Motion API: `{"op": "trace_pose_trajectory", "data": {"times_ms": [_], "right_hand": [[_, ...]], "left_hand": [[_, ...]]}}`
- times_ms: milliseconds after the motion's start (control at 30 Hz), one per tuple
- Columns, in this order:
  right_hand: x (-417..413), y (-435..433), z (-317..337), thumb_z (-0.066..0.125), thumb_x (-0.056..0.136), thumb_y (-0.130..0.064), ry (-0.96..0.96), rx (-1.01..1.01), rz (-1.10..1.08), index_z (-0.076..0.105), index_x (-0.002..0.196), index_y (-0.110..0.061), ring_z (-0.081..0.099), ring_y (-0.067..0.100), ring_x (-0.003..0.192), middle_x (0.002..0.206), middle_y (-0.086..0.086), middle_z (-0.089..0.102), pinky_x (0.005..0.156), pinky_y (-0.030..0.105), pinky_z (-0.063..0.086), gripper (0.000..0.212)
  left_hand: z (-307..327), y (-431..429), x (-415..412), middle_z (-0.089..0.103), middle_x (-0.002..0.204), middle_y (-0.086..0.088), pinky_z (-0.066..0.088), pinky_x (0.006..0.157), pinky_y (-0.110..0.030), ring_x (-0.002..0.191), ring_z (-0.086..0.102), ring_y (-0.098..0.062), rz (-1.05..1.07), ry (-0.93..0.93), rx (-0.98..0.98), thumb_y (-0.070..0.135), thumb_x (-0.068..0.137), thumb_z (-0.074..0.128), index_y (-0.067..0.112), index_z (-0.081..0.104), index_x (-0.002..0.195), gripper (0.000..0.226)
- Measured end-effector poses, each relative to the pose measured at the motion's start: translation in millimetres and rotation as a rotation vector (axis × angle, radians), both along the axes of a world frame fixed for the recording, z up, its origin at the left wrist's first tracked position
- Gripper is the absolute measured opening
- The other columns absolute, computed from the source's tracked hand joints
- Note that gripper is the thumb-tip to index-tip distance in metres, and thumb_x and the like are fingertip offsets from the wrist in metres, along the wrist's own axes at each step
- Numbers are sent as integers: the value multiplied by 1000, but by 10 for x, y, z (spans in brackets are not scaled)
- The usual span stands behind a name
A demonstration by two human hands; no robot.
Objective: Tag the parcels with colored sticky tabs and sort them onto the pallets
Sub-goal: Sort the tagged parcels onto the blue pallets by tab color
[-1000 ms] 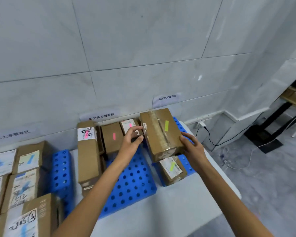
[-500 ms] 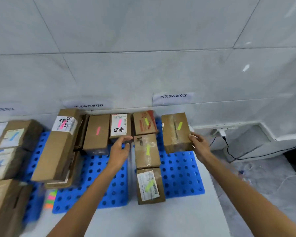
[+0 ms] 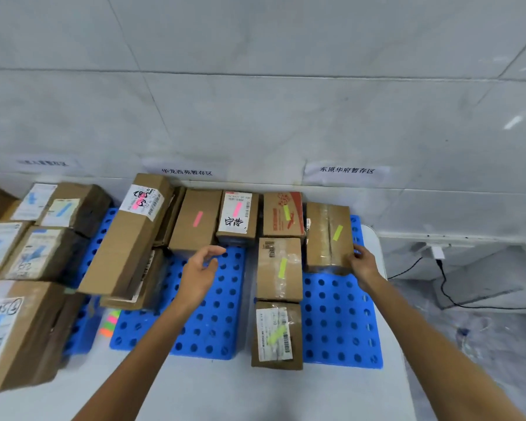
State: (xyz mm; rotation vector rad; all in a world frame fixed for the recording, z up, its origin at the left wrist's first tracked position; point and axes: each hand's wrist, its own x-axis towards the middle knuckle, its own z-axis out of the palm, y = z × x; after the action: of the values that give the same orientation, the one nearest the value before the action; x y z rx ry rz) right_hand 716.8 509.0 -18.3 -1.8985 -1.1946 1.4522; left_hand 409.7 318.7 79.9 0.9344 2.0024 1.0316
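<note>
A taped brown parcel (image 3: 327, 235) with a yellow tab lies at the back of the right blue pallet (image 3: 340, 317). My right hand (image 3: 362, 264) touches its near right corner, fingers against the box. My left hand (image 3: 199, 271) hovers open over the middle blue pallet (image 3: 201, 326), holding nothing. Three more yellow-tagged parcels (image 3: 280, 268) line the right pallet's left side. Pink-tagged parcels (image 3: 195, 221) stand at the back of the middle pallet. Blue-tagged parcels (image 3: 31, 253) fill the left pallet.
A pad of colored sticky tabs (image 3: 110, 323) lies between the left and middle pallets. Paper zone labels (image 3: 345, 171) hang on the tiled wall. The white table's edge (image 3: 383, 268) is on the right, with a power cable (image 3: 444, 287) on the floor beyond.
The yellow-tagged parcel went from held in the air by both hands to resting on the right pallet. My left hand let go and drew back over the middle pallet.
</note>
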Motion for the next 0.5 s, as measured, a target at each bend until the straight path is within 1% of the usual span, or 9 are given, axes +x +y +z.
{"op": "trace_pose_trajectory", "data": {"times_ms": [33,100,167,233,267,333,400,467,500], "right_hand": [[11,6,1,46,91,-1,-31,5,-1,51,128,-11,57,33,107,122,16,58,95,46,48,39],[1,-14,90,49,91,-5,-114,42,28,49,130,-11,56,34,109,126,16,57,97,47,46,39],[-50,-82,291,51,92,-12,-219,127,51,46,132,-10,54,34,111,126,16,56,98,46,44,40],[-211,-222,563,53,92,-17,-279,250,81,49,128,-7,55,36,107,123,18,56,95,45,45,37],[-329,-318,724,53,92,-16,-286,320,109,51,125,-6,56,36,104,121,18,57,90,42,46,35],[-644,-528,997,50,92,-20,-278,471,207,54,120,-4,58,32,97,119,15,58,80,32,46,32],[-1097,-777,1229,50,93,-18,-233,570,345,57,116,-2,58,30,104,119,15,58,80,26,43,29],[-1620,-1059,1429,47,94,-7,-186,600,489,59,114,0,58,25,109,122,17,57,76,18,41,24],[-1938,-1246,1507,46,95,-6,-162,611,554,60,113,-2,57,22,108,121,15,59,76,16,39,23]], "left_hand": [[5,-42,-30,60,112,6,46,77,-12,96,55,-7,-2,1,6,5,95,45,22,60,104,25],[31,-162,-143,61,112,7,48,74,-14,91,56,-7,0,-2,18,6,96,45,22,61,103,24],[78,-317,-283,61,112,8,46,74,-11,94,56,-9,-1,4,35,6,96,44,20,61,104,24],[160,-534,-468,61,108,10,41,80,-9,103,55,-6,4,11,78,3,96,43,19,62,102,25],[213,-648,-579,60,106,11,40,83,-10,104,54,-4,11,16,105,3,96,43,21,61,100,26],[336,-888,-859,61,102,10,42,81,-18,96,55,-2,44,25,145,3,95,43,25,61,97,29],[467,-1184,-1216,64,100,10,46,78,-23,91,59,-4,85,34,176,5,95,45,25,63,98,27],[577,-1486,-1557,65,100,14,44,78,-17,93,59,0,112,86,239,1,94,44,22,63,98,29],[638,-1685,-1760,64,102,12,42,78,-13,93,58,2,137,123,257,-1,94,43,20,63,100,29]]}}
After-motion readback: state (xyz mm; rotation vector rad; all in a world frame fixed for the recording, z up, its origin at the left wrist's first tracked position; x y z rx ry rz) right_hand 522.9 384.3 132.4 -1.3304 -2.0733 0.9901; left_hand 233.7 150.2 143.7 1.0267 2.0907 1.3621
